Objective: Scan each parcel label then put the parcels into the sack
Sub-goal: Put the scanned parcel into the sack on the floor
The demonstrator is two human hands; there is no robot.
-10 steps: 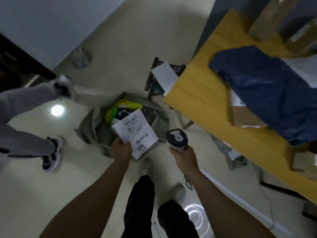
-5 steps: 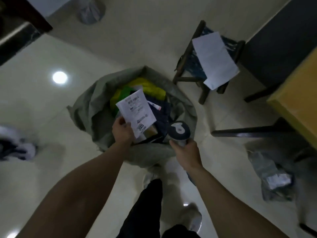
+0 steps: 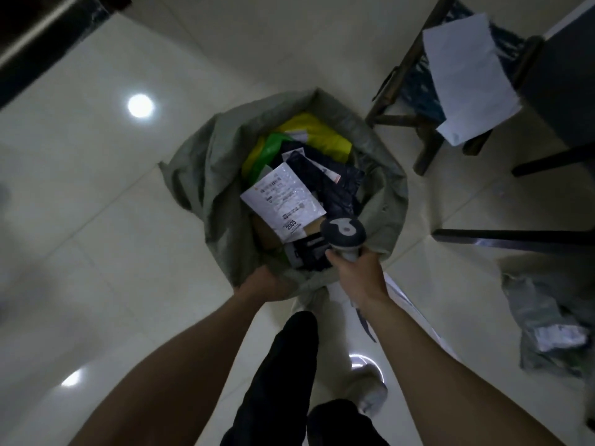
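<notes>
A grey-green sack (image 3: 209, 175) stands open on the floor, holding several parcels: a yellow-green one (image 3: 318, 136), a dark blue one (image 3: 335, 185) and others. On top lies the white-labelled parcel (image 3: 283, 201), free of any hand. My left hand (image 3: 264, 284) grips the sack's near rim, its fingers tucked over the fabric. My right hand (image 3: 357, 275) grips the handle of a grey barcode scanner (image 3: 343, 235), whose head hangs over the sack's near right edge.
A dark wooden chair (image 3: 418, 91) with a white sheet of paper (image 3: 467, 78) on it stands at the upper right. A dark table leg (image 3: 515, 241) runs along the right. A crumpled grey bag (image 3: 544, 320) lies on the glossy tile floor. My legs and shoes are below.
My left hand let go of the white-labelled parcel, which now lies in the sack, and dropped back to the sack's near rim. The view tilted further down over the sack.
</notes>
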